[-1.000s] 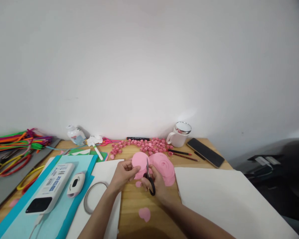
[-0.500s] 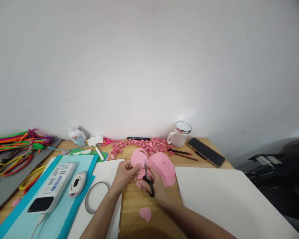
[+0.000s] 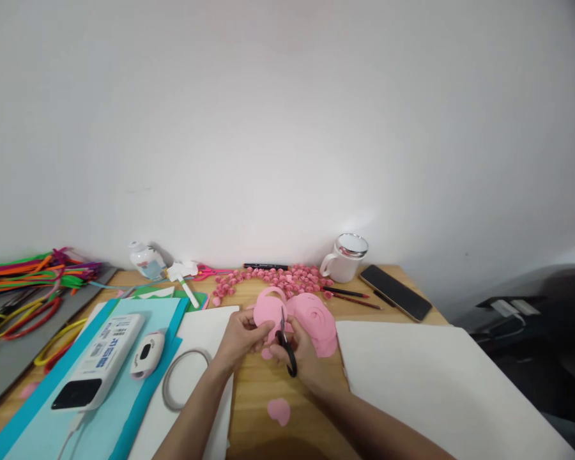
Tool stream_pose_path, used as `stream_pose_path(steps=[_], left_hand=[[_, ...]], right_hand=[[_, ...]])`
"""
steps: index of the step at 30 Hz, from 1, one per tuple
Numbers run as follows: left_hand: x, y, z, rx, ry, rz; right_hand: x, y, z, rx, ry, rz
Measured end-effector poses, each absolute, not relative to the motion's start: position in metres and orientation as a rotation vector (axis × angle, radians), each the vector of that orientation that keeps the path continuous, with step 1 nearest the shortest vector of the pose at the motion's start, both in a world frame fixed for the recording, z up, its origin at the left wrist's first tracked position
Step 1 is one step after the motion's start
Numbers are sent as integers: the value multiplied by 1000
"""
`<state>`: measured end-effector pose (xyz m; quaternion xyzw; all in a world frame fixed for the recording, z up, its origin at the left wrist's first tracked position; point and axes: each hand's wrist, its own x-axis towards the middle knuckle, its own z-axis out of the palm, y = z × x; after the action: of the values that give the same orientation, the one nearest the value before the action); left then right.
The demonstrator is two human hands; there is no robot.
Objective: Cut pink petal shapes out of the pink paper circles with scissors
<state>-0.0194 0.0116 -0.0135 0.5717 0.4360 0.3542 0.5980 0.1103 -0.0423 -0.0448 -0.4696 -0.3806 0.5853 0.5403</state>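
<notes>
My left hand (image 3: 242, 335) pinches a round piece of pink paper (image 3: 268, 312) by its lower left edge, above the wooden table. From the paper's rim a narrow cut strip curls away at the top. In my right hand (image 3: 301, 358) is a pair of black-handled scissors (image 3: 292, 361), with the blades pointing up at the right edge of the paper. Behind and right of that hand lies a pile of pink paper spirals (image 3: 319, 319). A small pink paper scrap (image 3: 278, 411) rests on the wood nearer to me.
Many rolled pink paper pieces (image 3: 297, 279) lie along the back, beside a white mug (image 3: 345, 259). A phone (image 3: 397, 292) and pencils sit right. White sheets (image 3: 431, 377) flank the work area. Left are a power bank (image 3: 103, 361), a tape roll (image 3: 165, 386) and colourful pipe cleaners (image 3: 33, 275).
The paper has shifted slightly to the right and turned a little between my hands. The scissors have moved slightly along its edge, and the curled strip remains attached at the top.
</notes>
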Motion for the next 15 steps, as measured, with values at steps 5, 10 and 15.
stream_pose_path(steps=[5, 10, 15], left_hand=[[-19, 11, -10, 1319, 1005, 851], [-19, 10, -5, 1318, 1024, 854], [-19, 9, -2, 1288, 981, 879]], right_hand=[[111, -40, -60, -1105, -923, 1400], [110, -40, -61, -1075, -896, 1449], [113, -42, -55, -1102, -958, 1431]])
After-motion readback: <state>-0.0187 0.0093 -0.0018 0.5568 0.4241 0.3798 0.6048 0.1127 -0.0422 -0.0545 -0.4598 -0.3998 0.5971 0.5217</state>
